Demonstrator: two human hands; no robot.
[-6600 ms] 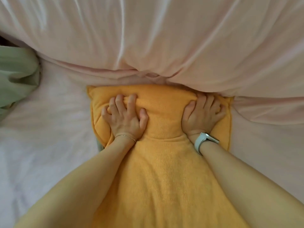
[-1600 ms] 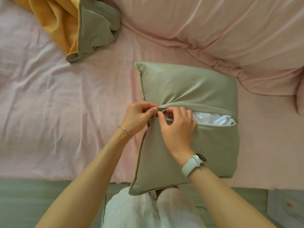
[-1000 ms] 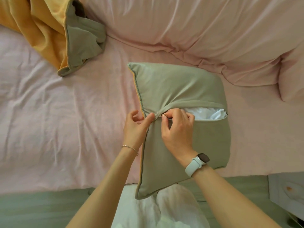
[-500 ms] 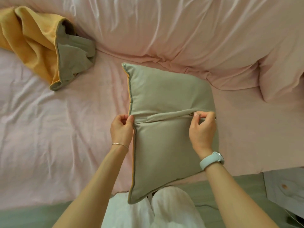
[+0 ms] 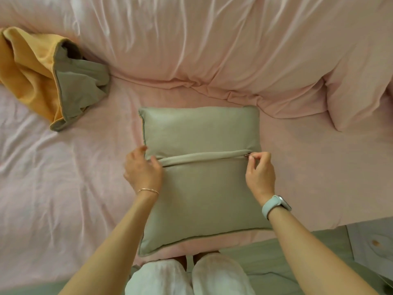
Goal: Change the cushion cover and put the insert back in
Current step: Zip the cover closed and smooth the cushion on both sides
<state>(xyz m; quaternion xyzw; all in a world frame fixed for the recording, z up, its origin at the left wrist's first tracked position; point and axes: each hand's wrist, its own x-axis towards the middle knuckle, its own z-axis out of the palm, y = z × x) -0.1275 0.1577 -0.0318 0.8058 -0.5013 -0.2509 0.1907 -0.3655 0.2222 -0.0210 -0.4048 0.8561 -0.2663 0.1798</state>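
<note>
Far left on the pink sheet (image 5: 53, 188) I saw the old cover (image 5: 53, 77) lying crumpled, orange outside and grey-green within, well apart from both hands. Moving right, my left hand (image 5: 142, 169) sat at the cushion's left edge, level with the zip seam; its thumb lay on top of the fabric and its fingers curved round the edge, so it gripped the cushion there. A thin bracelet (image 5: 147, 190) ringed that wrist. The cushion (image 5: 202, 194) itself lay flat on the sheet between my hands, grey-green face up, its near edge close to the edge of the bed above my knees. The zip seam (image 5: 204, 158) ran across it from one hand to the other and looked closed along its whole visible length, with none of the insert showing. At the seam's right end the zip pull (image 5: 247, 155) showed as a small metal glint, touching the fingertips of my right hand (image 5: 260, 173); the thumb and forefinger were curled together in a pinch on it, the other fingers bent beneath. A pale watch (image 5: 275, 206) sat on that wrist. Beyond the cushion a bunched pink duvet (image 5: 212, 50) filled the far side, and a pink pillow (image 5: 357, 99) lay at the far right.
</note>
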